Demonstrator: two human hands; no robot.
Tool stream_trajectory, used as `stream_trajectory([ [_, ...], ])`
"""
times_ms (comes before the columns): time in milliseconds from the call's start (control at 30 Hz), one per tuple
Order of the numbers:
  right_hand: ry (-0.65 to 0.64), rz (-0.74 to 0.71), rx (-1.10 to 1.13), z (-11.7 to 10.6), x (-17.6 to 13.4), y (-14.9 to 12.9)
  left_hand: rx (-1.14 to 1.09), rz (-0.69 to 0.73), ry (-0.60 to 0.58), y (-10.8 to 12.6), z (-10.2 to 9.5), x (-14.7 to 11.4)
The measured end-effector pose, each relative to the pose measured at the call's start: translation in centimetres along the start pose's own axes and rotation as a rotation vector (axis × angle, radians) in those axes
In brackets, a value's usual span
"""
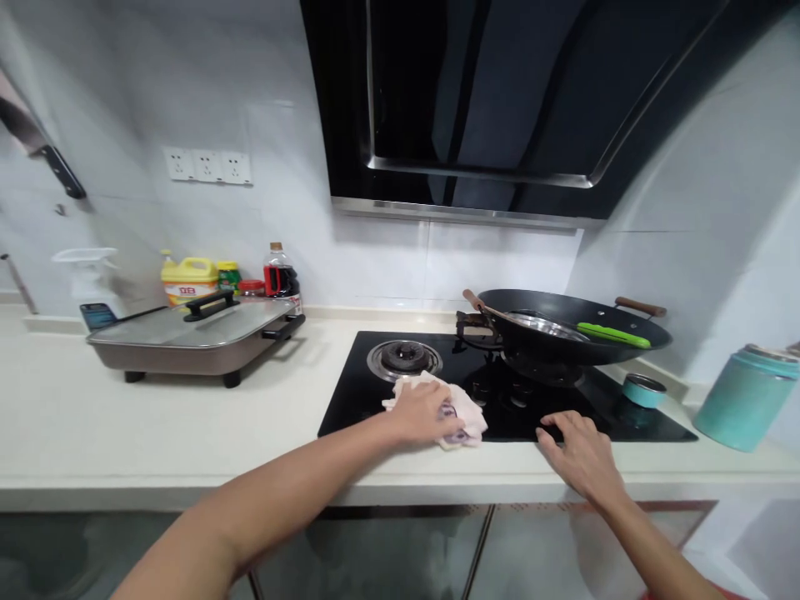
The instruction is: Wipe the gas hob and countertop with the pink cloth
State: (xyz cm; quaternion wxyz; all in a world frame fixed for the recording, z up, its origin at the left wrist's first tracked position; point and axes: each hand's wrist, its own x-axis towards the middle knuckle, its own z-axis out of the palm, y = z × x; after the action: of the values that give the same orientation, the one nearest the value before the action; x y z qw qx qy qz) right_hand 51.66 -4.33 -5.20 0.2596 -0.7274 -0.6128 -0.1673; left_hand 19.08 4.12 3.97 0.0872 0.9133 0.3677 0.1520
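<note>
A pale pink cloth with a purple print lies bunched on the black glass gas hob, near its front edge. My left hand presses down on the cloth, its fingers curled over it. Just behind the cloth is the left burner, bare of any pot. My right hand rests at the hob's front edge, right of the control knobs, fingers loosely bent and apart with nothing in them. Over the right burner stands a black wok holding a metal lid or dish and a bright green-handled utensil.
Left on the counter stands a lidded electric pan, with a spray bottle, a yellow jug and a dark sauce bottle behind it. At right are a teal lid and teal flask. A range hood overhangs the hob.
</note>
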Motion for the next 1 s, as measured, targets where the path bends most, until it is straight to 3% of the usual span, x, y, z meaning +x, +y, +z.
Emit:
stream_trajectory([
  [133,-0.016,-0.009,-0.020,0.4,0.1,0.6,-0.023,0.113,-0.003,-0.4,0.7,-1.6],
  [233,-0.030,-0.003,-0.019,0.5,0.1,1.1,0.016,0.036,-0.033,-0.8,0.8,0.4],
  [367,-0.036,0.008,-0.009,0.8,0.1,1.7,0.068,-0.046,0.012,-2.3,0.9,2.1],
  [533,-0.049,0.019,0.002,1.1,0.2,2.2,0.131,-0.164,0.066,-7.0,-0.6,-0.4],
  [667,-0.058,0.031,-0.013,1.1,0.3,2.2,0.191,-0.416,0.067,-11.9,-3.7,-3.3],
  [767,-0.063,0.036,-0.022,1.0,0.3,1.9,0.199,-0.546,0.088,-13.9,-4.9,-5.1],
  [867,-0.060,0.045,-0.032,0.9,0.3,1.3,0.217,-0.565,0.132,-13.6,-4.4,-6.5],
  [1000,-0.107,0.098,-0.057,0.6,0.5,0.5,0.302,-0.426,0.202,-11.0,-2.8,-7.5],
])
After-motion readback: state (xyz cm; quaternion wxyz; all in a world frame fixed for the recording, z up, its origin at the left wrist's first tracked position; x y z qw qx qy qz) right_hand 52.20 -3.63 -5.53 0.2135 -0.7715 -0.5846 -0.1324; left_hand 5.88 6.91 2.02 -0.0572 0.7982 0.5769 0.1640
